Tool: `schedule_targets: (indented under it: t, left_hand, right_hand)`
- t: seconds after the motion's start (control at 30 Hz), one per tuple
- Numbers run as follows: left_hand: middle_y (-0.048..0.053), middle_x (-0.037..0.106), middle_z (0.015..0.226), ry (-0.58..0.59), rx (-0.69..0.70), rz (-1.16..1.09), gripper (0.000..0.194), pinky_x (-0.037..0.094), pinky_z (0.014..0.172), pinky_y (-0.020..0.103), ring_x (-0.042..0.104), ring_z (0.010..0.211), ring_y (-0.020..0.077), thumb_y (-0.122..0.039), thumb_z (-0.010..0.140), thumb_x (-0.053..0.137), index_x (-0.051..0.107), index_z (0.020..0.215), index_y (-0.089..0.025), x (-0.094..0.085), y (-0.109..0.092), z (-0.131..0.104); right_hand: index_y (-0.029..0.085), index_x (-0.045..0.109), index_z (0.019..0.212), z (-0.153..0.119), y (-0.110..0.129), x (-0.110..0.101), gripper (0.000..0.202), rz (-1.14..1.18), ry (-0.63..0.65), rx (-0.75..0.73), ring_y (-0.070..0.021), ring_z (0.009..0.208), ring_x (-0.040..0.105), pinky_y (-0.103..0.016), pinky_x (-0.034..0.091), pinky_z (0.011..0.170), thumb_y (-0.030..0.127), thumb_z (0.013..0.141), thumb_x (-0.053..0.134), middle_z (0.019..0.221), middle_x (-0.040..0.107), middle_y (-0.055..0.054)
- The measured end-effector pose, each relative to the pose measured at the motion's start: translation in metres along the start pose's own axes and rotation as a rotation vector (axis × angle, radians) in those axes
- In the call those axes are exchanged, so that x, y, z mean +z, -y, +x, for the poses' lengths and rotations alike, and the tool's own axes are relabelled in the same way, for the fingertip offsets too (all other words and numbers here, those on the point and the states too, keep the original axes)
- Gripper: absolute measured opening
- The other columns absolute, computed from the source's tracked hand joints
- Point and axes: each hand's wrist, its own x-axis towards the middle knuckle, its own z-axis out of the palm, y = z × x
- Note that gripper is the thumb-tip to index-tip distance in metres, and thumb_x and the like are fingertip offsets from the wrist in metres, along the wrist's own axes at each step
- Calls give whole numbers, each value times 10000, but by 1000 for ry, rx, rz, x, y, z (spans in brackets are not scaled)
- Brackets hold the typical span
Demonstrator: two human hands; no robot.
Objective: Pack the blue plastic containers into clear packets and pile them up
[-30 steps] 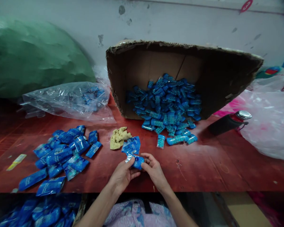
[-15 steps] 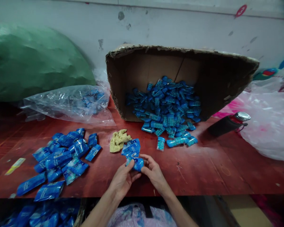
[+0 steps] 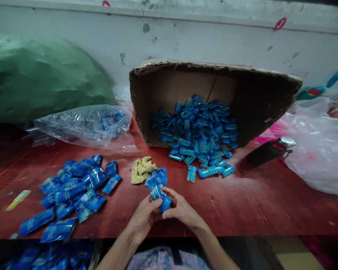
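Note:
Close to the table's front edge, both of my hands are closed around a small shiny blue packet. My left hand grips it from the left, with the thumb pressed on its face. From the other side my right hand has its thumb and fingers curled about the edge. Whether anything is inside the packet, I cannot tell. Just beyond my fingers lie flat blue packets, touching a crumpled yellowish cloth. To the left spreads a loose pile of filled blue packets.
A cardboard box on its side spills small clear containers with blue caps. A dark bottle leans at right beside pale plastic bags. Behind the pile are a clear bag and a large green sack.
The blue packet has been tilted and drawn slightly toward me. My right thumb has shifted to the packet's near edge. The view has tipped up a little.

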Motion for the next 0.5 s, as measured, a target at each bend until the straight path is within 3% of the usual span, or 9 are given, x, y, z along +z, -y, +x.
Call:
schedule_targets:
  t: [0.13, 0.23, 0.4, 0.5]
  left_hand:
    - [30, 655, 708, 40, -19, -9, 218, 485, 574, 264, 601, 580, 127, -242, 688, 633, 581, 878, -148, -4, -2, -2]
    - [63, 673, 755, 86, 4, -6, 196, 490, 600, 282, 624, 621, 156, -252, 688, 634, 591, 843, -139, -6, -1, -2]
    - [91, 683, 794, 77, 5, -25, 218, 495, 667, 309, 639, 683, 178, -274, 697, 627, 615, 847, -117, -6, 4, -4]
    - [96, 685, 793, 89, -12, -17, 213, 493, 649, 295, 642, 696, 183, -279, 709, 613, 621, 842, -113, -4, 4, -6]
  right_hand:
    - [267, 457, 1191, 0, -6, -2, 633, 39, 64, 16, -56, 503, 494, -161, 403, 465, 114, 609, 652, 733, 585, 50]
    - [246, 473, 1174, 2, -11, -1, 501, 8, 17, -8, -21, 362, 365, -150, 384, 382, 164, 692, 585, 584, 502, 83]
    - [243, 487, 1165, 3, -8, 4, 476, -136, -106, -37, -31, 380, 345, -129, 368, 327, 197, 702, 586, 543, 429, 92]
    - [247, 487, 1170, 2, -6, 4, 474, -175, -105, -31, -36, 404, 358, -124, 357, 321, 220, 707, 585, 574, 448, 78]
